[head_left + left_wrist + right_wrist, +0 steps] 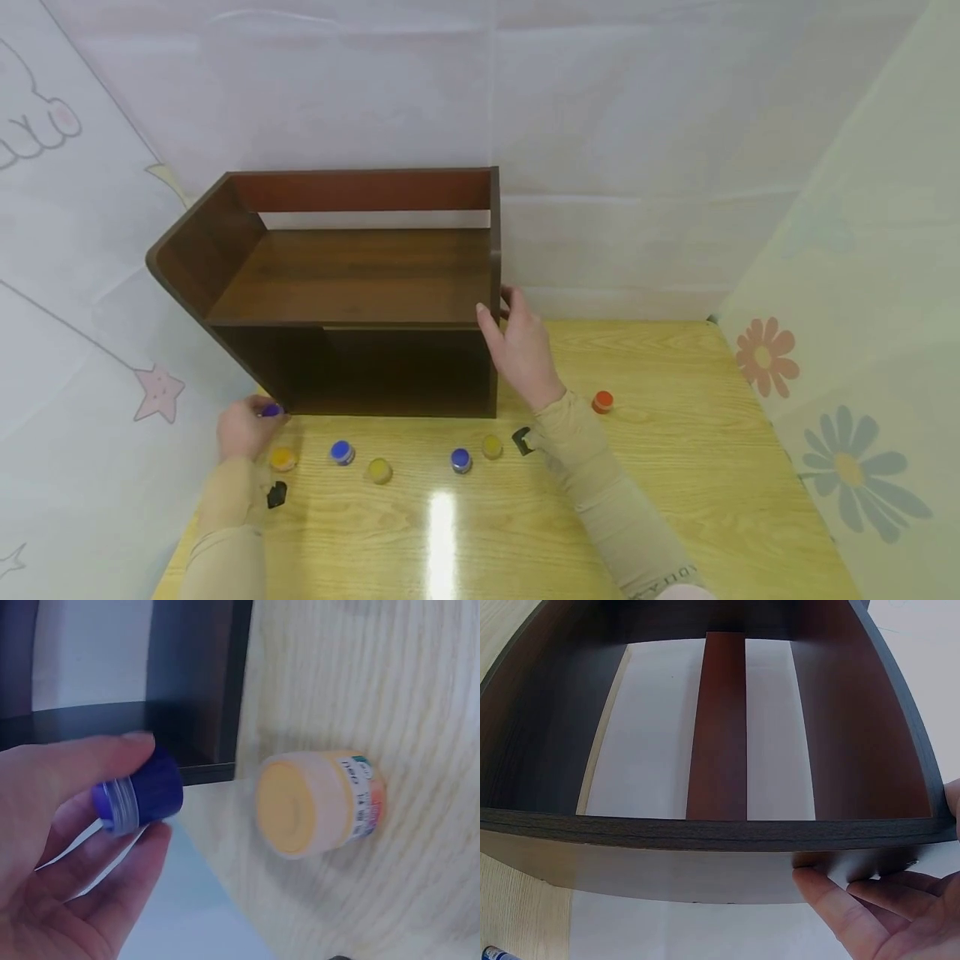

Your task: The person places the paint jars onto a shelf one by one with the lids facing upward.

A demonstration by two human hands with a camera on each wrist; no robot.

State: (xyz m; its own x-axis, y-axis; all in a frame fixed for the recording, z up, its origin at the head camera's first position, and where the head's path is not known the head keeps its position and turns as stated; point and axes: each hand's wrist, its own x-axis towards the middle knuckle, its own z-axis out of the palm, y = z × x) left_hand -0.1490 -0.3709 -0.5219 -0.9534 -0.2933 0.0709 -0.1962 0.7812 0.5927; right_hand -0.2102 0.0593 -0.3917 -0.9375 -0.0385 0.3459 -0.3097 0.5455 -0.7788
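At the lower left corner of a dark brown wooden shelf (360,275), my left hand (243,429) pinches a small dark purple-blue paint jar (161,787) between thumb and fingers. The jar lies sideways in the grip, close to the shelf's dark edge in the left wrist view. Just below that hand is an orange paint jar (282,459) on the table. My right hand (525,354) grips the shelf's right side panel (705,834), its thumb on the inner side and its fingers against the outer face.
Along the shelf's front on the wooden table (540,533) stand a blue jar (342,452), a yellow jar (379,471), another blue jar (461,461) and another yellow jar (492,447). A red jar (603,402) is farther right. Printed sheets (825,333) hang around the table.
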